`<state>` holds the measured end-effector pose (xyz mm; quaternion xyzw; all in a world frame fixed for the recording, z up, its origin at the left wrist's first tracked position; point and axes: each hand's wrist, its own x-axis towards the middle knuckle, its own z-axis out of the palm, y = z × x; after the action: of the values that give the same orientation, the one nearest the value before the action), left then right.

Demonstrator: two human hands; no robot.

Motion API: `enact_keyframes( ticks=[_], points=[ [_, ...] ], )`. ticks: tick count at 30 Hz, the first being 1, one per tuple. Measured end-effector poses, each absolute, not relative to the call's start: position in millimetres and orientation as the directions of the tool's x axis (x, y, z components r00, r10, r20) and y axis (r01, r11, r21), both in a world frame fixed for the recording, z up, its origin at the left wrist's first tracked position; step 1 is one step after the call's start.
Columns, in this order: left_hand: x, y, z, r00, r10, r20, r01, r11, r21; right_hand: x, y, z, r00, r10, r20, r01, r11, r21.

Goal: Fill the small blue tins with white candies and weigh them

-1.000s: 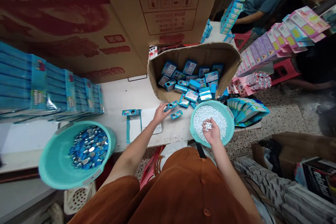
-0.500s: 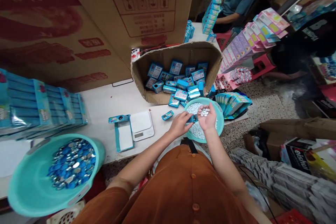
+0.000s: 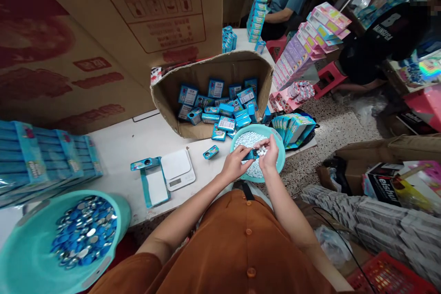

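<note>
Above a round turquoise basin [image 3: 281, 149] of small white candies [image 3: 247, 139], my two hands meet. A small blue box [image 3: 250, 155] with a dark round opening is pinched in my left hand [image 3: 234, 165]. My right hand [image 3: 270, 160] is cupped and tilted against the box's opening, its fingers curled around a handful of the same white candies [image 3: 262, 151]. Whether any candies are inside the box I cannot tell. Another small blue box [image 3: 211, 152] lies on the table left of the basin.
Behind the basin, a cut-open carton [image 3: 161, 101] holds many blue boxes. A white scale [image 3: 179, 175] and an open blue tray-like box [image 3: 155, 183] stand left. Farther left, a turquoise tub [image 3: 120, 220] contains blue and silver discs. Two people sit beyond stacked pink boxes [image 3: 292, 62].
My right hand has turned inward and closed more around the candies, coming up to the box's opening. My left hand keeps the box. The view has shifted to the right.
</note>
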<state>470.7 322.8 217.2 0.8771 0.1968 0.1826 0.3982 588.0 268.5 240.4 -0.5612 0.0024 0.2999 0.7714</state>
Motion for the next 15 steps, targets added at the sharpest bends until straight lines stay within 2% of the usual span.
enact_keyframes(
  ticks=[4,11,15],
  points=[
    [472,318,220,0.861,0.481,0.165,0.193,-0.610,0.769,588,264,242,0.827,0.465,-0.317,-0.446,0.198,-0.873],
    [473,310,221,0.847,0.500,0.178,0.192,-0.601,0.776,591,259,247,0.768,0.482,-0.421,-0.577,0.237,-0.782],
    [474,308,223,0.830,0.526,0.186,0.201,-0.593,0.780,589,258,250,0.786,0.486,-0.382,-0.530,0.213,-0.821]
  ],
)
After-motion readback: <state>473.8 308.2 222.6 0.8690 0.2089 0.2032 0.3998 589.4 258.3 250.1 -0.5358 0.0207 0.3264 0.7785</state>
